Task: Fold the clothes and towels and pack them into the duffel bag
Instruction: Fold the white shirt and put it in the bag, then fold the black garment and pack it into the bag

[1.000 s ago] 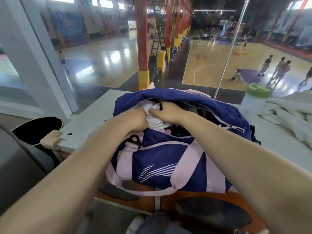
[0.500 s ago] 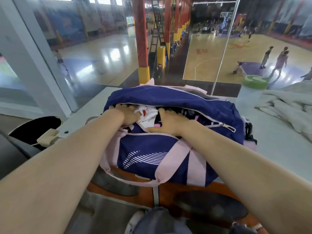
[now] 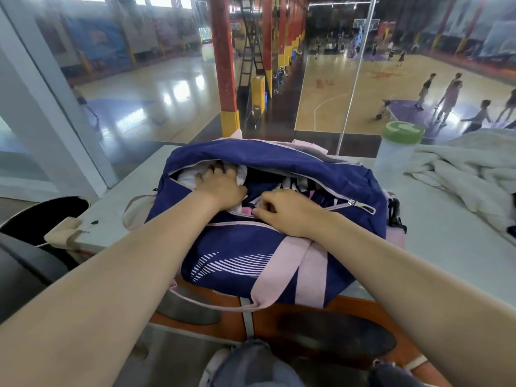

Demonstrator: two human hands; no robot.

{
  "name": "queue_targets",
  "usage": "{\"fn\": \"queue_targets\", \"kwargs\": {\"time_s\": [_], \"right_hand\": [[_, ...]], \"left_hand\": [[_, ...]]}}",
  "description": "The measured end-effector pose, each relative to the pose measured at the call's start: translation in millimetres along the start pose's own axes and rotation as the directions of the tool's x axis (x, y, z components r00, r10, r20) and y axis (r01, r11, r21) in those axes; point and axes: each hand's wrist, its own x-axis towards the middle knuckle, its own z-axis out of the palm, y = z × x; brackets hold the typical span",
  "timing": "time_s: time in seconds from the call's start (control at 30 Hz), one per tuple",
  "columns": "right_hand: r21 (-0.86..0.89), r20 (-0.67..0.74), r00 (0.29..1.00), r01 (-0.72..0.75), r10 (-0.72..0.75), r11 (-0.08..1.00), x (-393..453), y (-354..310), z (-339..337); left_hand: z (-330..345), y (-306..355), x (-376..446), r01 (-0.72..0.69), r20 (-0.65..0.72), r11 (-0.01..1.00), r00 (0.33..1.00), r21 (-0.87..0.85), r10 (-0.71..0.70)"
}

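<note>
The navy fabric duffel bag [image 3: 251, 247], pink-strapped and soft-sided, is lying on the table [image 3: 446, 233] edge. Its near opening rim is being pinched by the right hand [image 3: 290, 213], fingers curled. Farther in, a white folded garment [image 3: 190, 177] is being pressed down by the left hand [image 3: 220, 185], fingers spread. A rumpled white towel [image 3: 469, 174] is lying to the right, apart.

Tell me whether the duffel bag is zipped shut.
No: the duffel bag gapes open along its top, with the left hand pressing white cloth inside it.
</note>
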Motion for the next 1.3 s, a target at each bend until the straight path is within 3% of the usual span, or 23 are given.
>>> {"fn": "queue_targets", "kwargs": {"time_s": [0.1, 0.27, 0.37, 0.43, 0.53, 0.7, 0.93, 1.17, 1.3], "right_hand": [[-0.035, 0.059, 0.998, -0.032, 0.034, 0.999, 2, 0, 0], [-0.121, 0.134, 0.987, -0.072, 0.088, 0.990, 6, -4, -1], [-0.149, 0.165, 0.980, -0.084, 0.108, 0.985, 7, -7, -3], [-0.067, 0.181, 0.973, -0.129, 0.140, 0.989, 9, -9, -8], [0.084, 0.089, 0.976, -0.207, 0.200, 0.975, 8, -7, -19], [-0.111, 0.008, 0.981, -0.193, 0.195, 0.975, 1, 2, -29], [-0.070, 0.007, 0.991, -0.131, 0.132, 0.989, -27, -5, -35], [-0.068, -0.211, 0.968, -0.155, 0.138, 0.986, -87, -5, -46], [-0.053, -0.265, 0.948, -0.199, 0.179, 0.979, -128, 8, -57]], "left_hand": [[0, -8, -2, -0.067, 0.022, 0.998, 0.998, 0.009, 0.066], [-8, -32, -5, -0.090, 0.132, 0.967, 0.989, 0.240, 0.059], [-2, -33, -3, -0.081, 0.156, 0.974, 0.987, 0.212, 0.048], [3, -33, -4, -0.075, 0.117, 0.983, 0.992, 0.170, 0.055], [3, -31, -6, -0.068, 0.098, 0.984, 0.994, 0.164, 0.052], [-1, -19, -17, -0.065, 0.038, 0.985, 0.998, 0.163, 0.059], [-3, 0, -57, -0.165, -0.044, 0.985, 0.985, 0.043, 0.167], [-8, 37, -112, -0.296, -0.160, 0.953, 0.946, -0.065, 0.283], [-4, 82, -137, -0.406, -0.205, 0.906, 0.903, -0.118, 0.377]]}}
